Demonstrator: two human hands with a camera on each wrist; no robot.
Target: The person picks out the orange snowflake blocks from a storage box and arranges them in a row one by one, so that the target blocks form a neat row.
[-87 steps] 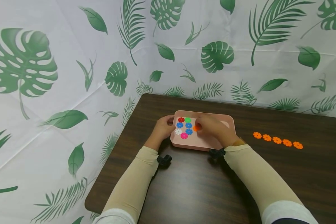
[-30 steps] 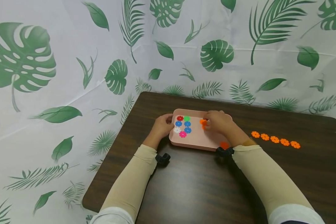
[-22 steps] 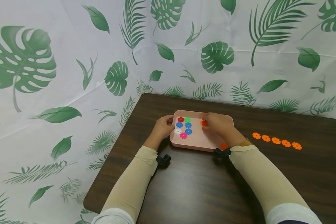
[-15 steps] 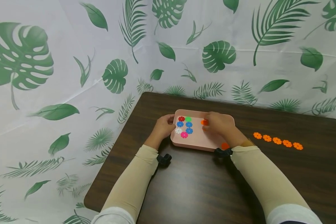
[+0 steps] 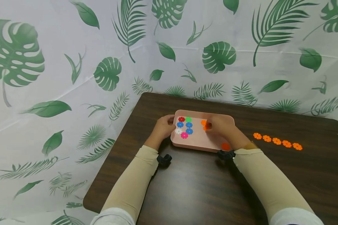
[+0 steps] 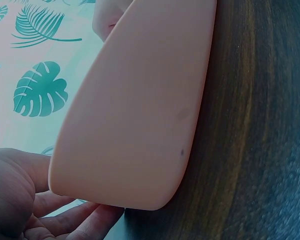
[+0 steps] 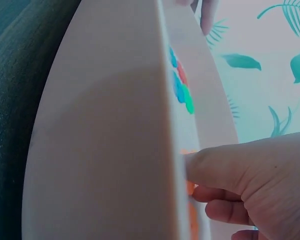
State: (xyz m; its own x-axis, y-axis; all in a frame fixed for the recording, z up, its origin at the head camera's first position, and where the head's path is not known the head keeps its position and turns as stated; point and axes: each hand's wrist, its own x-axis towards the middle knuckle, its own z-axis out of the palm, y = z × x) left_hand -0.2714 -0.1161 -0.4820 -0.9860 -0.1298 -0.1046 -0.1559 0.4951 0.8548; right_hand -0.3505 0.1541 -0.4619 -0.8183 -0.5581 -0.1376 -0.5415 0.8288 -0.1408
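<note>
A shallow pink tray [image 5: 197,142] lies on the table, with my left hand [image 5: 161,128] gripping its left end. In the left wrist view, the thumb is at the rim and the fingers [image 6: 97,220] reach round the tray's end. Over the tray's right half, my right hand [image 5: 222,126] pinches an orange flower-shaped disc [image 5: 205,128] between thumb and fingers, partly hidden by them. Just behind it sits another orange disc [image 5: 203,122]. A red-orange disc [image 5: 225,146] shows near the front right, by the right wrist.
Inside the tray's left half are red [image 5: 181,119], green [image 5: 188,119], white [image 5: 179,131], pink [image 5: 184,135] and several blue discs [image 5: 189,125]. Right of the tray, several orange discs [image 5: 276,141] form a row on the dark table [image 5: 183,187]. A leaf-print cloth [image 5: 183,62] hangs behind.
My right hand has shifted right from beside the blue discs, and two orange discs now show at its fingertips. Lately the fingertips have drawn slightly nearer me. The left hand stays on the tray.
</note>
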